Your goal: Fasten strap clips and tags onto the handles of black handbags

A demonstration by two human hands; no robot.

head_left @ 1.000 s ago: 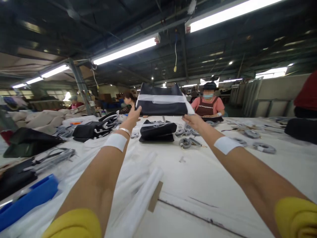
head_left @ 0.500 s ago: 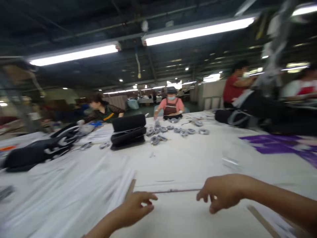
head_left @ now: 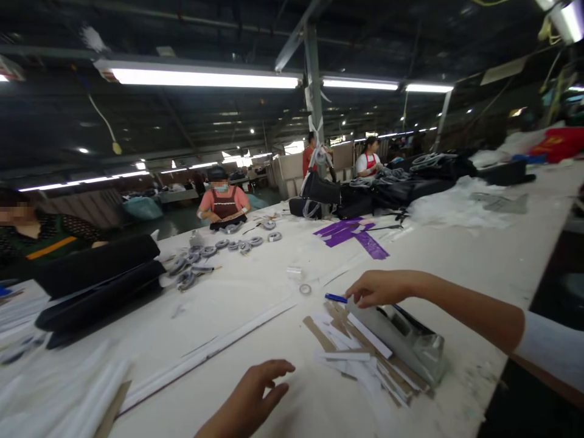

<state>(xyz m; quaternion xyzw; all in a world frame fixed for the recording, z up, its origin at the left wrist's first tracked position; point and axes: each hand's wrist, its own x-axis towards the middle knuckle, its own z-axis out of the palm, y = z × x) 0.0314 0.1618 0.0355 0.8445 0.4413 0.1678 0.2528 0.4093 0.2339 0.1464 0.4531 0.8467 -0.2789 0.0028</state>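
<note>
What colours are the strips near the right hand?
The strips are white and brown, best in the head view.

White flat surface. Near its right edge: pale grey, wedge-shaped plastic holder, small blue plastic piece, white and brown paper strips. Toward its far edge: flat purple sheets.

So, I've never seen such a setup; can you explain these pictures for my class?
There is no robot: a person works bare-handed, and every picture comes from one camera worn on their head, looking forward and down. The left hand is open over the white tabletop, holding nothing. The right hand is at the front end of a grey, blue-tipped tape dispenser; whether it grips is unclear. Beside that lie loose white and brown paper strips. Farther away are stacked black folded bundles, grey coiled cords and flat purple sheets.
</note>
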